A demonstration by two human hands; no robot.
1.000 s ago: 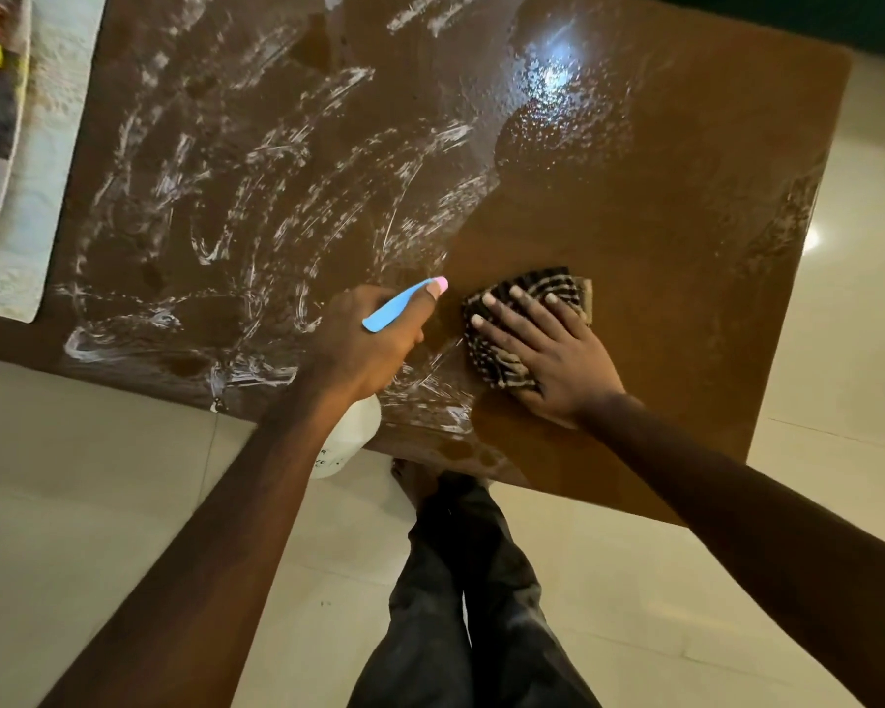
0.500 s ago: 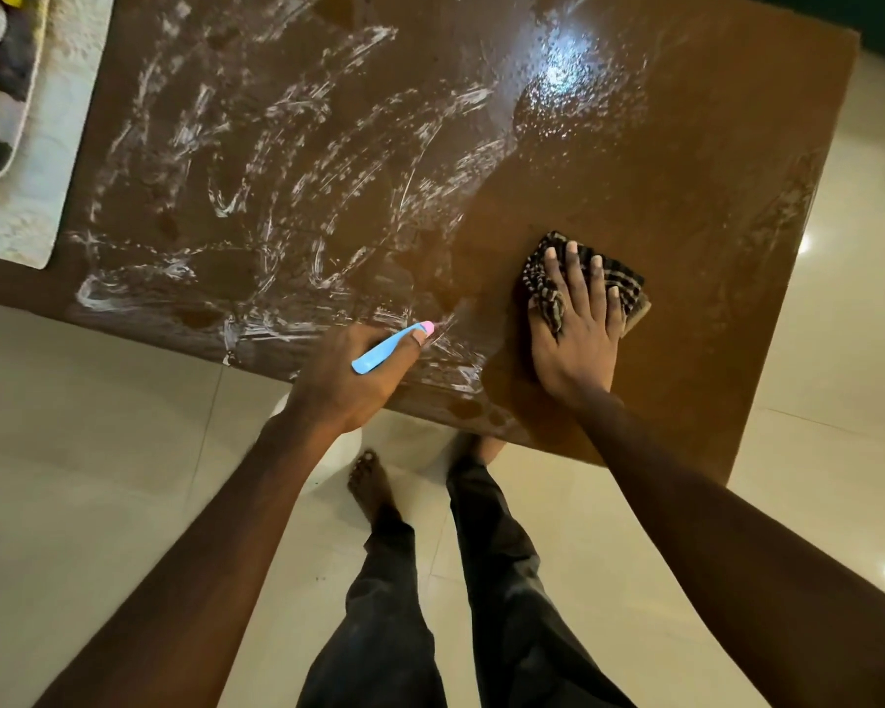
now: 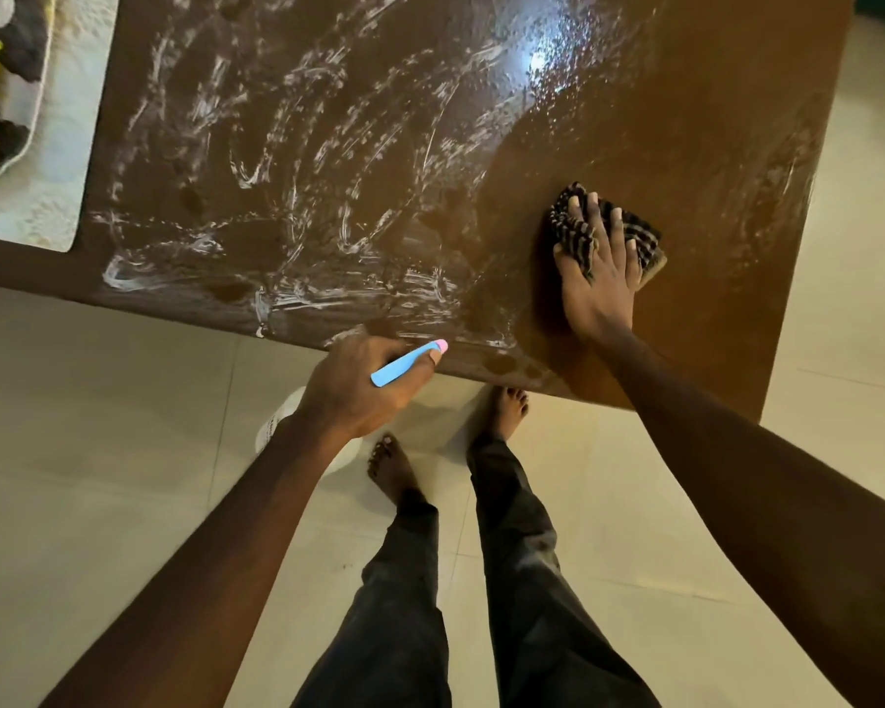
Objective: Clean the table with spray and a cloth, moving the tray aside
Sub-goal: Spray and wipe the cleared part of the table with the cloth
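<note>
Brown table streaked with white foam. Right hand spread flat, pressing striped cloth near right edge. Left hand wrapped around spray bottle off near edge. Tray far left, holding yellow and dark items.

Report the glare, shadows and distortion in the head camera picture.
Head view: a bright lamp reflection glares off the wet table at upper middle, washing out the foam streaks there; the right hand on the cloth is evenly lit; the left hand with the spray bottle throws a soft shadow on the floor; wide-angle bending curves the table edges.
</note>
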